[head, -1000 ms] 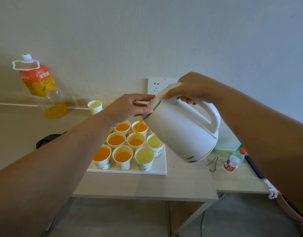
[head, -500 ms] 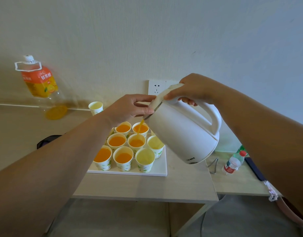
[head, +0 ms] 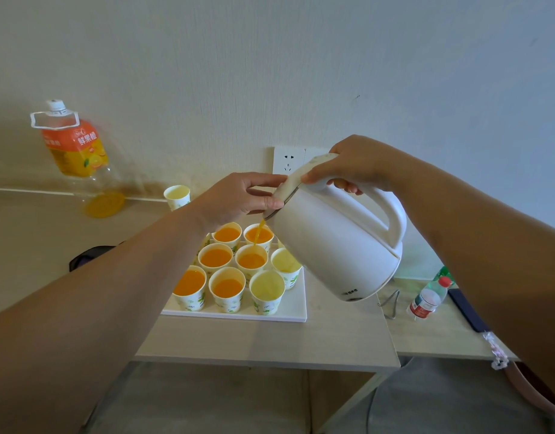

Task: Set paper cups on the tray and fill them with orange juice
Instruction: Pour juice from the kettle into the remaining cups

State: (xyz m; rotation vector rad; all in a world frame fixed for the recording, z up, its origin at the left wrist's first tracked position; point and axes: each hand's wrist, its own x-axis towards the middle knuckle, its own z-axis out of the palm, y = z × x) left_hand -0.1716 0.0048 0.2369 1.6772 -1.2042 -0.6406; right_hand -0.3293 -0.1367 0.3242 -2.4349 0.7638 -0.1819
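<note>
A: How far is the work, from the big things down?

B: Over the table (head: 269,343), the white kettle (head: 338,245) is tilted, at 3 o'clock of the tray (head: 296,308). The right hand (head: 357,164) is wrapped around its handle. The left hand (head: 235,198) pinches the lid edge beside the spout with thumb and forefinger. A thin stream of orange juice (head: 258,233) falls, I think into the centre cup (head: 252,260).

A: And the other cups?

B: Six filled cups (head: 215,257) stand on the tray, counting the centre one. Two empty cups (head: 267,286) are at 3 and 5 o'clock of it. If another hides behind the kettle, I cannot tell. A lone cup (head: 177,197), also without juice, stands off the tray at 11 o'clock. So I judge the task well past half.

A: Any writing?

B: The big juice bottle (head: 79,151) at 10 o'clock, nearly drained, has an orange label reading 鲜果橙. The dark print low on the kettle is too small to read, and so is the red label of the small bottle (head: 427,297) at 3 o'clock.
</note>
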